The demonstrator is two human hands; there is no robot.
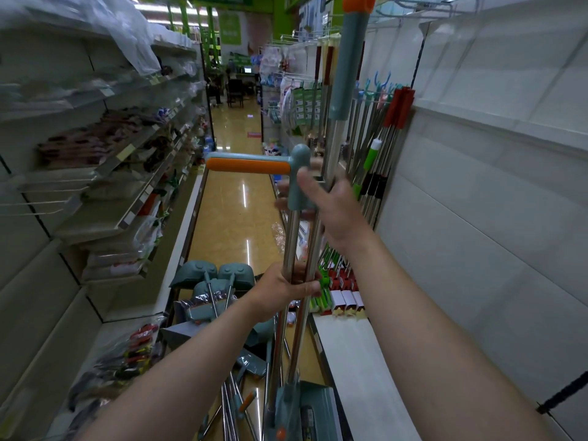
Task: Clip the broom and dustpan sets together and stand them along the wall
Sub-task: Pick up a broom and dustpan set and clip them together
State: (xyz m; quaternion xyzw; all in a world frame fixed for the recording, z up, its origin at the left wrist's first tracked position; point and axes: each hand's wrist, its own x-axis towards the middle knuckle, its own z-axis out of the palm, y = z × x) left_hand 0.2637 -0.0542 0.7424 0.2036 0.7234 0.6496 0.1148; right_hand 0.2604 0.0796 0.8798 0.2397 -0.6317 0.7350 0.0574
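At the bottom of the view, the teal dustpan (305,412) sat low by the floor, its pole rising beside the broom's. A person's left hand (283,289) was wrapped shut around both steel poles (294,246) together, about midway up. Higher, the right hand (331,211) gripped the same pair just below the dustpan's T-handle (254,165), a teal crossbar with an orange grip, thumb pressed against its teal collar. The broom handle (348,55), teal with an orange cap, ran up past the top of the frame.

The set looked light: thin metal tubes and plastic fittings. The poles appeared stiff but smooth, probably slippery, so the plastic collar and the paired tubes seemed the surest places to hold. The plastic clip parts likely needed a firm, not forceful, squeeze.

Beyond the hands, more teal dustpans and brooms (213,281) lay heaped on the shiny aisle floor. To the right, mops (378,160) leaned against the white wall panel (477,202). Stocked shelves (105,160) lined the left.
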